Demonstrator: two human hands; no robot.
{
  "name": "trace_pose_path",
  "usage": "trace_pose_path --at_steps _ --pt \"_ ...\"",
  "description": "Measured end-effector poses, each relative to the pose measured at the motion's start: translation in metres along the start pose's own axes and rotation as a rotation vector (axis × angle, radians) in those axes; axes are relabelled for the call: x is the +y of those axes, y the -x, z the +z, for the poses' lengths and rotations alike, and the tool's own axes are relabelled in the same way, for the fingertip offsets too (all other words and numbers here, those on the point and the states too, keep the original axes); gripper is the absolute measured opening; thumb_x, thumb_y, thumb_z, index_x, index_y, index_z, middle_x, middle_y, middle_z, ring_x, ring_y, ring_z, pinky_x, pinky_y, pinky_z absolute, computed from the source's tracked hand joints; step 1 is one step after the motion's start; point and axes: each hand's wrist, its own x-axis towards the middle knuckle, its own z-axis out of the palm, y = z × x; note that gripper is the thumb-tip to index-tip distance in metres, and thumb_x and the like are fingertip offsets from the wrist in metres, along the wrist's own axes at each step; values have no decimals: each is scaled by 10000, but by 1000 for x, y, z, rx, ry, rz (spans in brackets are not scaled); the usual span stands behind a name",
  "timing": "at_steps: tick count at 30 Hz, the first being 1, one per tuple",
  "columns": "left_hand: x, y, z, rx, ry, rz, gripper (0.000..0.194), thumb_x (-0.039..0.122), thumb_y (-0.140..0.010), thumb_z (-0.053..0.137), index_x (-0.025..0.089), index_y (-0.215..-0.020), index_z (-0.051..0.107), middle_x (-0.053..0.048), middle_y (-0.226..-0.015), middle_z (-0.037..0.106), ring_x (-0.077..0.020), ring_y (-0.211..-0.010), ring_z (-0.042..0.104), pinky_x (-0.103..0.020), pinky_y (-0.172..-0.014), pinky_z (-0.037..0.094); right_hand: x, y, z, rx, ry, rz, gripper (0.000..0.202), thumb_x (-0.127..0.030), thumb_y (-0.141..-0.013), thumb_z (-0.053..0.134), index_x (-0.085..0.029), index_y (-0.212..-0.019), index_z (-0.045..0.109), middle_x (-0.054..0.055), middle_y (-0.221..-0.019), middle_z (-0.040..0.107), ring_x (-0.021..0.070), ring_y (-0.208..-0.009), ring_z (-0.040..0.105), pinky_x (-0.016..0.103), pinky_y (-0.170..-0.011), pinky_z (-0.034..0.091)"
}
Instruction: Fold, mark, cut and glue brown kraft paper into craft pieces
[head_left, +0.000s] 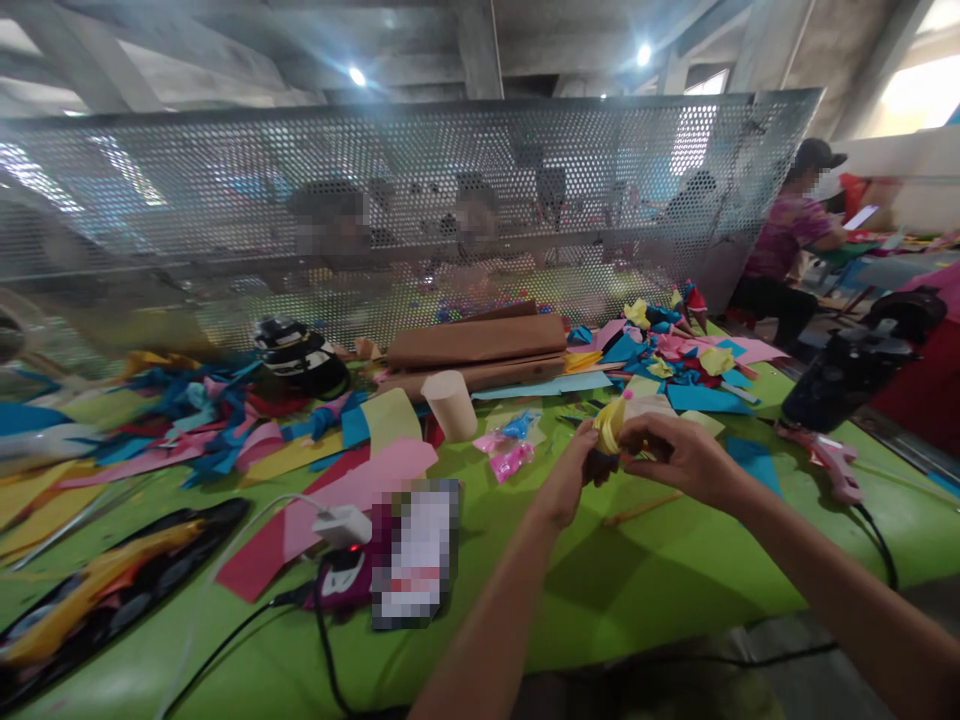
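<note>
Over the counter (645,600), right half, about midway between near and far edges, head view: a small yellow piece (612,428) with a pink tip and a darker lower part, held clear of the surface. Left hand (574,468) grips it from the side, fingers closed round the lower part. Right hand (686,455) has fingers curled in at its other side; can't tell whether they pinch the piece or only rest against it.

Step in hand looks like wrapping or shaping the yellow material, a judgement only. Next move seems to call for a firm left grip and fine fingertip work by the right, without crushing the piece.

Orange strip (641,510) lies below the hands. Pink glue gun (844,472) sits near the counter's right edge. Cream cylinder (450,405) stands left of the hands; brown paper (480,340) lies toward the far edge.
</note>
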Motion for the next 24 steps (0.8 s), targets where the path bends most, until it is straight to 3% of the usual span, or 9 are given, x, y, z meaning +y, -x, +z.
trace_pose_path --at_steps 7,13,18,24 --pt "4 -2 -2 91 3 16 308 462 -913 560 188 -1054 552 2 -772 607 -123 -641 555 -237 -592 405 3 10 4 140 -22 84 171 -342 -866 765 -220 -930 665 -22 -726 605 118 -577 454 248 -548 378" --pt "7 -3 -5 134 -28 92 285 452 -918 554 188 -1024 577 -9 -847 612 -135 -732 556 -261 -697 446 4 12 1 171 -71 82 133 -338 -922 700 -217 -920 755 43 -841 737 166 -695 624 272 -635 473" --pt "6 -3 -8 172 -100 97 308 471 -930 546 199 -1071 580 -23 -908 634 -148 -786 570 -278 -756 448 6 10 3 163 -130 117 207 -377 -933 677 -202 -866 764 47 -800 751 188 -719 673 276 -647 503" --pt "1 -3 -12 129 -183 133 353 434 -971 490 189 -1204 593 -69 -1067 670 -171 -897 596 -294 -811 466 7 11 17 86 -141 81 245 -352 -995 593 -217 -1073 782 55 -899 762 170 -759 691 249 -664 502"
